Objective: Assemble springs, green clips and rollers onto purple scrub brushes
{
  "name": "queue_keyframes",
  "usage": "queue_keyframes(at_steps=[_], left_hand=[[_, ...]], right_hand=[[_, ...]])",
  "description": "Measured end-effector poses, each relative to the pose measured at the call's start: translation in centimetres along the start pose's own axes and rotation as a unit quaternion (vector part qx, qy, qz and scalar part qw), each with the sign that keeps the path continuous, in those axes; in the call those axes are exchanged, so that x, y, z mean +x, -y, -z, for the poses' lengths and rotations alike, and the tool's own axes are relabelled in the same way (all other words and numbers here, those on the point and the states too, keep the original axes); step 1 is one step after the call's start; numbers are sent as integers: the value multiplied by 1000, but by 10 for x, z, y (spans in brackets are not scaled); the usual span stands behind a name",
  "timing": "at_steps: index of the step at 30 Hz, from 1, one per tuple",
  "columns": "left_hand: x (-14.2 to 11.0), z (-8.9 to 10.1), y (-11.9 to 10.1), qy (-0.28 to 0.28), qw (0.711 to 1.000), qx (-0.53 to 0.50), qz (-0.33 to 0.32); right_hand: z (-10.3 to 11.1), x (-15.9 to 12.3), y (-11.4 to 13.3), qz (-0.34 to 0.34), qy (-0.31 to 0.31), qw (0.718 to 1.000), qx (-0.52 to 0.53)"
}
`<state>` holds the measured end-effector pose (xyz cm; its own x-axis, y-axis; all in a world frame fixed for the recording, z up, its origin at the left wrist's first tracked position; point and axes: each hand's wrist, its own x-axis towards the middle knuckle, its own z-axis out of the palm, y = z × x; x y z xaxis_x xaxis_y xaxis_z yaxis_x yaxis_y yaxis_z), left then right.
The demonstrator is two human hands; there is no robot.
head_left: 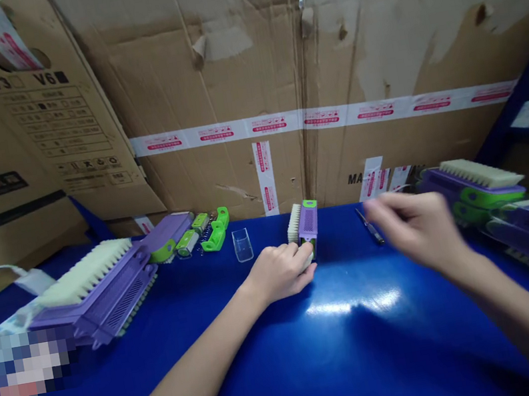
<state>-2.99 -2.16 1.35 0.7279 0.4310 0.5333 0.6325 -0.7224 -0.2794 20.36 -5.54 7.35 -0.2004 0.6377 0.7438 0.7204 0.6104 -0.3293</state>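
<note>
Your left hand [281,271] has its fingers closed round the near end of the purple plastic brush block [308,223] with cream bristles and a lime-green end, at the middle of the glossy blue tabletop [283,370]. Left of it sits the small clear plastic box [243,245]. Over to your right hand [418,223]: fingers curled, near the slim dark pen-shaped tool [371,227], but it's blurred, so I can't tell whether they're pinching anything.
</note>
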Motion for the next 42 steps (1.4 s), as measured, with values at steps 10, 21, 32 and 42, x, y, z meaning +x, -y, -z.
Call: queue_keyframes(at_steps=[10,21,32,42], left_hand=[[-3,0,11,22,977,-154,146],[-6,-8,22,8,935,-264,236],[-6,-19,34,-49,836,-437,329],[-3,-21,37,-50,721,-579,377]], right_hand=[[-86,6,-37,107,199,974,-7],[-75,12,-22,70,156,982,-83],[-84,16,-13,86,144,979,-114],[-90,7,-27,88,143,981,-97]])
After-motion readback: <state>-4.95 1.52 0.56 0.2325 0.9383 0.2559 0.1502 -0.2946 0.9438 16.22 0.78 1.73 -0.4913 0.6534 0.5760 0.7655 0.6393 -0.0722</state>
